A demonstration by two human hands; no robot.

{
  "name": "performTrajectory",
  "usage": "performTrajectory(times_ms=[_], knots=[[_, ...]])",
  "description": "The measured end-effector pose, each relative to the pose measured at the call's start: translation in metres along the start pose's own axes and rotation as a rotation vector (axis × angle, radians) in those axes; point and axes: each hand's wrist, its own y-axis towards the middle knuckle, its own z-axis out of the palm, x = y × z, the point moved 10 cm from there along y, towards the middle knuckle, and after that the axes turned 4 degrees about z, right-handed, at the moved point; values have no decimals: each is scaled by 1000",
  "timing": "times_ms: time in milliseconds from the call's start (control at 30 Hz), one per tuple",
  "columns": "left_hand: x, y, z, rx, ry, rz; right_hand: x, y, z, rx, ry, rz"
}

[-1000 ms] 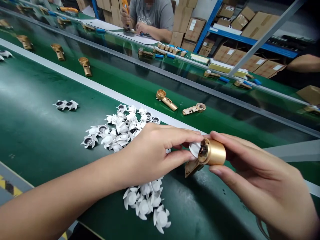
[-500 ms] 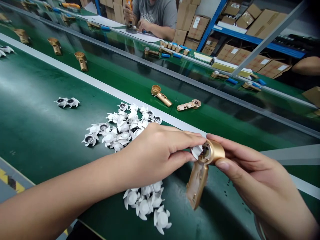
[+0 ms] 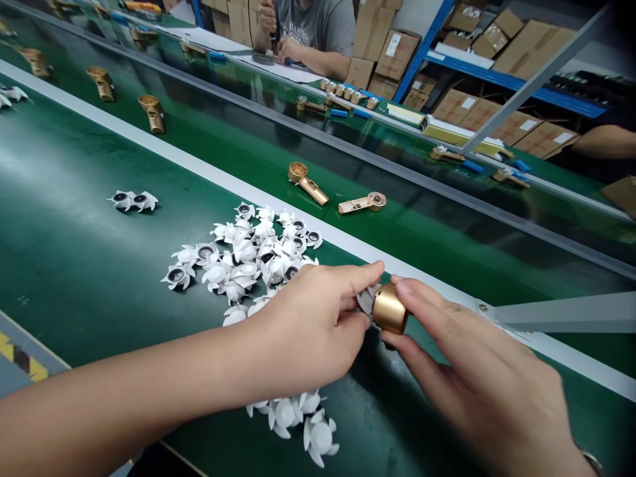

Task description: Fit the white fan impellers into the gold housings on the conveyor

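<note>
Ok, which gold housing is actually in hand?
The gold housing pinched by the right hand, left hand holding a white fan to it; the others lie loose on the far belt.

A single camera, worn on the person's head, looks forward and down across the green bench (image 3: 74,278) from its near edge. It sits close. The left hand (image 3: 313,324) and right hand (image 3: 467,377) fill the lower half of the view, forearms entering from the bottom corners, and meet just right of centre on a white impeller (image 3: 366,299) and a gold housing (image 3: 390,309). The view is tilted, so the white strip (image 3: 163,158) runs diagonally from upper left to lower right. Farther off lies the conveyor belt (image 3: 238,139). At the top edge, smallest, are a seated person (image 3: 318,26) and shelved cardboard boxes (image 3: 527,43).
</note>
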Motion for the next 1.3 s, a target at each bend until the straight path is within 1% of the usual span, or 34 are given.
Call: performTrajectory(times_ms=[67,100,200,267,400,500,600,667,733,833,933,1000,1067,1167,1300], knots=[[5,-2,3,3,-66,-39,5,1,3,5,-37,-22],[7,-4,5,11,-86,-61,4,2,3,3,-32,-7],[12,-10,7,16,-110,-138,-7,5,-2,-13,48,95],[15,-14,8,17,-130,-181,-12,5,-4,-20,72,126],[12,-13,11,55,-233,-169,-5,0,-1,20,8,30],[11,-11,13,71,-314,-172,2,-3,3,66,13,-37],[7,-10,16,108,-340,-177,2,0,3,85,49,-39],[6,-11,18,121,-334,-186,-1,4,2,73,71,-6],[8,-13,19,108,-341,-220,-4,6,2,53,76,40],[13,-13,18,50,-370,-266,-8,6,6,33,50,93],[12,-8,19,23,-388,-258,-9,5,10,22,37,95],[10,-5,18,2,-431,-260,-13,5,11,19,73,108],[9,-6,21,14,-541,-306,-21,6,11,23,143,156],[6,-13,29,104,-752,-389,-35,5,14,40,236,295],[-3,-16,32,239,-869,-385,-56,-1,13,13,234,500]])
